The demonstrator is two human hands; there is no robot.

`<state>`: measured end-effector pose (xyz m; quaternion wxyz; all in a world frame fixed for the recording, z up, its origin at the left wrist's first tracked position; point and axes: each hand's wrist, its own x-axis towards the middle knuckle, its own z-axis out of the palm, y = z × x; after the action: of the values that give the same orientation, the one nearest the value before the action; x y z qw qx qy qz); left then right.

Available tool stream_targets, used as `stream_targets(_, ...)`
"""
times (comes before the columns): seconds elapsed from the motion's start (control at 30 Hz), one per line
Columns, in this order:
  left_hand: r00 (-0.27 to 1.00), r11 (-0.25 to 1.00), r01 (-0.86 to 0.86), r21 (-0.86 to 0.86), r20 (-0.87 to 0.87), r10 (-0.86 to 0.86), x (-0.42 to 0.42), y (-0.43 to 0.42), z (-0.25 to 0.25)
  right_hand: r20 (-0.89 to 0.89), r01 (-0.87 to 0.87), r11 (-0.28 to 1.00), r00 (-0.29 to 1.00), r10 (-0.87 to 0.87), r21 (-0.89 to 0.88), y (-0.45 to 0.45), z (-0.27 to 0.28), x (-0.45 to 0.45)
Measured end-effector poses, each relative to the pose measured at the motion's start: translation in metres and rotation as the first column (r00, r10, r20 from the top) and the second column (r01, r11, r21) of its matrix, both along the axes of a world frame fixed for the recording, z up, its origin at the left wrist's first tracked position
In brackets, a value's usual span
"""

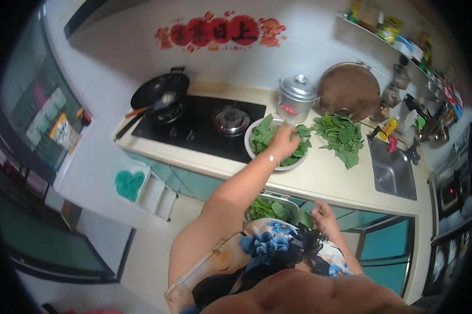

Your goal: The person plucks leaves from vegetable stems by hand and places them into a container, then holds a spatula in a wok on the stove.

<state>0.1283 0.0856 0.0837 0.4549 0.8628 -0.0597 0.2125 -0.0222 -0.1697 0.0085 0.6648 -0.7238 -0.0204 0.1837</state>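
Observation:
My left hand (284, 142) reaches over a white bowl (248, 148) of green leaves (262, 135) on the counter. Its fingers are pressed together among the leaves, and what they hold, if anything, is hidden. Lower down, in front of the cabinets, my right hand (326, 221) is closed around a green leafy stem (322, 210). Left of that hand, a container (294, 208) of stems and round leaves (265, 209) sits below the counter edge. A loose pile of leafy greens (342, 135) lies on the counter to the right of the bowl.
A black wok (160, 93) rests on the black stove (197, 125) at the left. Behind the bowl stand a lidded metal pot (298, 97) and a round brown board (349, 90). The sink (393, 170) is at the right. A white rack (152, 191) stands on the floor.

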Motion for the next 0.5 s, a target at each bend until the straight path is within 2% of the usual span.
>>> stream_targets(0.03,0.98,0.979,0.159,-0.131,-0.102,-0.172,-0.021,-0.012,0.001,-0.024,-0.037,0.999,0.999,0.037,0.01,0.002,0.0,0.004)
stream_targets(0.07,0.932,0.917,0.35,-0.193,-0.028,-0.362,-0.027,-0.024,-0.029,-0.008,-0.022,0.999,1.0,0.022,0.033,0.005,-0.002,0.005)
stream_targets(0.13,0.833,0.839,0.542,0.045,-0.163,-0.529,-0.069,-0.043,-0.032,0.052,-0.104,0.994,0.993,0.102,0.026,0.012,-0.004,0.011)
stream_targets(0.17,0.793,0.805,0.587,0.089,-0.263,-0.549,-0.09,-0.051,-0.031,0.063,-0.16,0.987,0.985,0.159,0.007,0.014,-0.001,0.013)
stream_targets(0.2,0.671,0.741,0.671,-0.036,-0.397,-0.626,-0.103,-0.056,-0.03,0.084,-0.152,0.988,0.985,0.15,0.019,0.015,-0.008,0.018)
stream_targets(0.23,0.645,0.685,0.724,0.082,-0.43,-0.631,-0.113,-0.061,-0.027,0.14,-0.204,0.978,0.97,0.197,0.035,0.016,-0.022,0.022)
stream_targets(0.27,0.594,0.656,0.754,-0.04,-0.385,-0.706,-0.12,-0.064,-0.034,0.19,-0.258,0.965,0.951,0.245,0.047,0.018,-0.033,0.025)
stream_targets(0.3,0.61,0.661,0.75,0.005,-0.39,-0.69,-0.122,-0.063,-0.033,0.268,-0.274,0.961,0.924,0.271,-0.029,0.022,-0.035,0.026)
stream_targets(0.33,0.626,0.665,0.745,0.049,-0.395,-0.672,-0.124,-0.061,-0.032,0.275,-0.273,0.962,0.923,0.268,-0.019,0.024,-0.036,0.025)
stream_targets(0.37,0.628,0.664,0.745,0.059,-0.4,-0.668,-0.127,-0.06,-0.032,0.307,-0.283,0.955,0.905,0.295,-0.087,0.026,-0.035,0.023)
stream_targets(0.4,0.634,0.688,0.726,0.021,-0.407,-0.657,-0.129,-0.059,-0.033,0.337,-0.285,0.946,0.885,0.322,-0.154,0.027,-0.03,0.02)
stream_targets(0.43,0.638,0.708,0.706,-0.02,-0.416,-0.648,-0.133,-0.06,-0.034,0.285,-0.276,0.925,0.893,0.347,-0.262,0.03,0.003,0.008)
stream_targets(0.47,0.632,0.702,0.712,-0.012,-0.423,-0.649,-0.136,-0.06,-0.034,0.289,-0.268,0.93,0.896,0.337,-0.252,0.031,-0.001,0.008)
stream_targets(0.5,0.639,0.731,0.679,-0.072,-0.431,-0.637,-0.14,-0.061,-0.031,0.336,-0.316,0.937,0.875,0.349,-0.151,0.03,-0.007,0.01)
